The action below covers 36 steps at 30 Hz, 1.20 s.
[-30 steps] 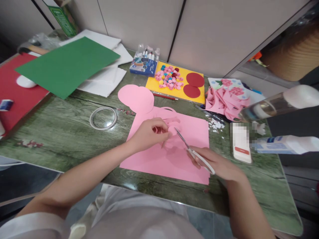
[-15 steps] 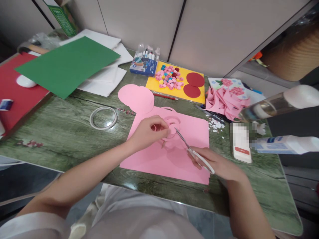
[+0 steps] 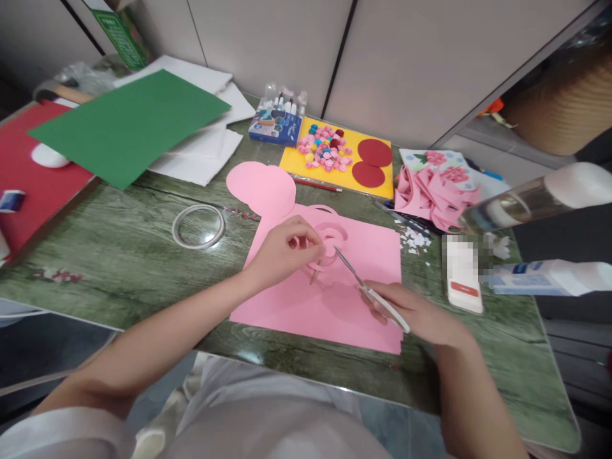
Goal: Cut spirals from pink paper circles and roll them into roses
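A pink paper sheet [image 3: 335,306] lies on the green table [image 3: 119,255] in front of me. My left hand [image 3: 282,252] is closed in a pinch on a small curled pink paper piece [image 3: 329,247] held just above the sheet. My right hand [image 3: 415,315] grips white-handled scissors [image 3: 368,290], whose blades point up-left and meet the pink piece. A pink shape of rounded lobes [image 3: 262,186] lies behind the sheet.
A tape ring [image 3: 198,226] sits left of the pink sheet. Behind are a green sheet [image 3: 129,124], white paper [image 3: 210,153], a marker box [image 3: 276,122] and a yellow board [image 3: 380,186] with pompoms and red discs. Pink scraps [image 3: 430,191] and glue bottles [image 3: 540,277] lie right.
My left hand has turned the small pink piece and lifted slightly toward the back. The scissors' tips have followed a little; my right hand has barely shifted.
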### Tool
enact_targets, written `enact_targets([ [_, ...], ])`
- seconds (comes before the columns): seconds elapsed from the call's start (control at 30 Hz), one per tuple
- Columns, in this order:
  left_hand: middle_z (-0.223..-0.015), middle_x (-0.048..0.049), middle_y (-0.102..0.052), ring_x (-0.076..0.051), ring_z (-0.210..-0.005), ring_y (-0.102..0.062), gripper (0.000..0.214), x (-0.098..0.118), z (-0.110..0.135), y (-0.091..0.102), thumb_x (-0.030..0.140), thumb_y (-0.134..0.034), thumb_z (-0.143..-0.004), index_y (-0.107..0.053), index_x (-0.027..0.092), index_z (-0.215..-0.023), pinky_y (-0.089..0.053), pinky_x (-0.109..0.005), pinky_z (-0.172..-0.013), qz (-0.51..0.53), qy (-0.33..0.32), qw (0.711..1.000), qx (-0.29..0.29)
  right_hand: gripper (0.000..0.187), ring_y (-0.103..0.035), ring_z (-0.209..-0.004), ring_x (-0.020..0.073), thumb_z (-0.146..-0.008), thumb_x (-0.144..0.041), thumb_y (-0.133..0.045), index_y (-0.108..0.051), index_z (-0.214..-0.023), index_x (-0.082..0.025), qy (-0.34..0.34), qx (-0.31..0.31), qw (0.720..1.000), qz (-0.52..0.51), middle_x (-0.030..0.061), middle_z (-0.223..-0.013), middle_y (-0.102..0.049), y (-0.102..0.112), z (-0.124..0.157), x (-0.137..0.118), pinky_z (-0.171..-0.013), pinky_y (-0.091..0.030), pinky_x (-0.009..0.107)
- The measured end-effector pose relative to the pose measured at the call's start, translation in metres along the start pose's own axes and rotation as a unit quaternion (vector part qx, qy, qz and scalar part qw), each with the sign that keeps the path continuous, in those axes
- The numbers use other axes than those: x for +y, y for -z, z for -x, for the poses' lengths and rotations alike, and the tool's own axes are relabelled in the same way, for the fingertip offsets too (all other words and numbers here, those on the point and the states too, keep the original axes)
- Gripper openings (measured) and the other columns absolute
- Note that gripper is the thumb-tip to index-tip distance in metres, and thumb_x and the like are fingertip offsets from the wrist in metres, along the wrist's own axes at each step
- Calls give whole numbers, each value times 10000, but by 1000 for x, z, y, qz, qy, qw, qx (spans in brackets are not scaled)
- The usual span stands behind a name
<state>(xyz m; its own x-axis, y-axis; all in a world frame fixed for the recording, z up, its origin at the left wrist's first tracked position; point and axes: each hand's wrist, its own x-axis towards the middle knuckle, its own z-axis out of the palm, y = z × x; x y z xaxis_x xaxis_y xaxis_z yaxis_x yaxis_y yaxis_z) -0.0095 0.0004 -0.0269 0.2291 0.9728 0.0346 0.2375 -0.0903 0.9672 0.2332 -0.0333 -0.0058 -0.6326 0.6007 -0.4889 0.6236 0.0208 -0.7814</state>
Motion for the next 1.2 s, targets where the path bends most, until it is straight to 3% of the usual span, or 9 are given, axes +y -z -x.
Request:
enact_targets([
  [0.2, -971, -46, -580, -134, -893, -541, 76, -3, -2, 0, 223, -599, -680, -592, 152, -653, -406, -252, -740, 58, 17, 998, 17, 355, -419, -586, 113, -875, -485, -334, -488, -784, -179, 29, -3, 1000, 0, -11, -651, -469, 10, 8, 4, -547, -331, 232],
  [0.33, -1029, -62, -604, -167, -962, -547, 102, -2, -2, -1, 229, -595, -687, -581, 143, -636, -417, -282, -783, 131, 53, 990, -6, 380, -463, -602, 130, -884, -484, -282, -496, -789, -185, 17, 108, 993, 38, 1, -653, -502, 19, 9, 20, -570, -355, 241],
  [0.43, -985, -63, -622, -163, -902, -561, 127, -4, -3, -4, 254, -611, -680, -585, 134, -651, -421, -276, -750, 196, 92, 976, -12, 364, -509, -591, 153, -870, -485, -317, -523, -819, -190, -96, 251, 946, 182, 9, -638, -550, 21, 1, 34, -539, -330, 243],
  [0.53, -778, -14, -612, -103, -689, -539, 140, -10, -3, -7, 269, -635, -662, -586, 138, -667, -396, -226, -611, 243, 139, 960, 2, 398, -560, -588, 194, -840, -517, -356, -559, -950, -192, -189, 312, 890, 273, 46, -676, -614, 20, -8, 46, -503, -306, 250],
  [0.8, -616, 15, -573, -73, -585, -516, 147, -9, 1, -15, 243, -660, -636, -567, 131, -623, -380, -203, -569, 279, 164, 946, -13, 356, -610, -761, 247, -823, -465, -433, -592, -935, -167, -171, 446, 814, 330, 128, -892, -642, 14, -9, 39, -603, -385, 299],
  [0.9, -602, 17, -565, -73, -568, -505, 143, -3, 6, -18, 232, -660, -630, -563, 128, -615, -375, -203, -548, 236, 146, 960, -24, 304, -606, -714, 204, -847, -420, -413, -583, -962, -196, -78, 459, 858, 215, 76, -858, -652, 4, -12, 19, -636, -412, 298],
  [1.0, -658, 1, -587, -90, -608, -526, 138, -2, 10, -21, 241, -647, -643, -561, 133, -646, -395, -217, -570, 202, 99, 974, -42, 322, -606, -668, 160, -870, -414, -361, -562, -1024, -216, 35, 326, 945, -2, 33, -830, -650, -13, -24, -2, -607, -446, 270],
  [1.1, -685, -1, -586, -95, -641, -541, 158, -6, 11, -24, 228, -655, -630, -535, 140, -683, -425, -228, -622, 169, 55, 984, -33, 294, -593, -645, 153, -836, -424, -421, -566, -929, -185, 87, 259, 952, -141, 19, -744, -623, -27, -41, -14, -574, -455, 261],
  [1.2, -732, -1, -586, -104, -670, -558, 239, -10, 9, -24, 223, -667, -612, -509, 160, -780, -437, -226, -617, 143, 28, 989, -13, 204, -551, -581, 131, -764, -368, -538, -565, -767, -166, 93, 312, 936, -136, 1, -663, -577, -27, -53, -17, -532, -428, 243],
])
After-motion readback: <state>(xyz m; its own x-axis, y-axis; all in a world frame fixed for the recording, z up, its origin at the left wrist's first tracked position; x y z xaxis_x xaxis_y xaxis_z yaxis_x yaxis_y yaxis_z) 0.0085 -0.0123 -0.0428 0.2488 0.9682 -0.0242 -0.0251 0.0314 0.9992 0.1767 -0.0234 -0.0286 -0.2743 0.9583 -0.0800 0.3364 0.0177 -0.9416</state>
